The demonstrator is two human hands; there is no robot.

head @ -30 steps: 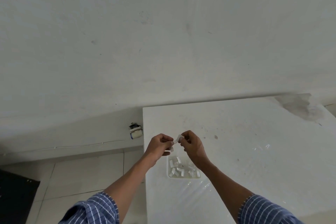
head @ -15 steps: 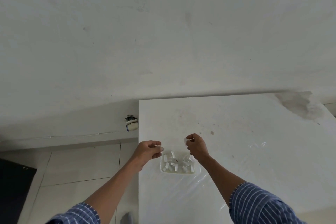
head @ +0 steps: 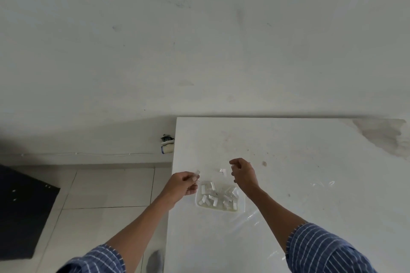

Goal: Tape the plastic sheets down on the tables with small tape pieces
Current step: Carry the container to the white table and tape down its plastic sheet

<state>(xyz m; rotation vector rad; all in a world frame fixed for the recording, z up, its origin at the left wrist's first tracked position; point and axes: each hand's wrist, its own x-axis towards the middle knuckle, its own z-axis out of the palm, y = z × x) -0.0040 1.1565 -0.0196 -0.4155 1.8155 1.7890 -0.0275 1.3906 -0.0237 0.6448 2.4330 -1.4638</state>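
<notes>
Pinching a small tape piece [head: 197, 172] between thumb and fingertips, left hand [head: 182, 186] sits just left of the tray [head: 241, 205], at the table [head: 288, 139] left edge. Piece sticks up and slightly right out of the pinch, long axis roughly vertical in view; too small to tell which face is the sticky one.

Right hand [head: 244, 175] is above the tray's far side, fingers loosely curled, gripping nothing I can make out. A white scrap [head: 223, 171] hangs just left of its fingers; can't tell whether it's touching them, falling, or lying on the table.

Tray holds a heap of more cut pieces [head: 216, 196], lying every which way.

Plastic sheet [head: 255, 215] is clear, only readable by glare right of and nearer than the tray; its edge isn't readable near the left hand.

Risks:
- piece folds on itself or sticks to the fingers, since it's held by one end only
- tape lands on bare table and misses the sheet, because the clear edge is hard to see
- sheet shifts or wrinkles under pressing if nothing holds it flat
- elbowing the tray off the nearby table edge
</notes>
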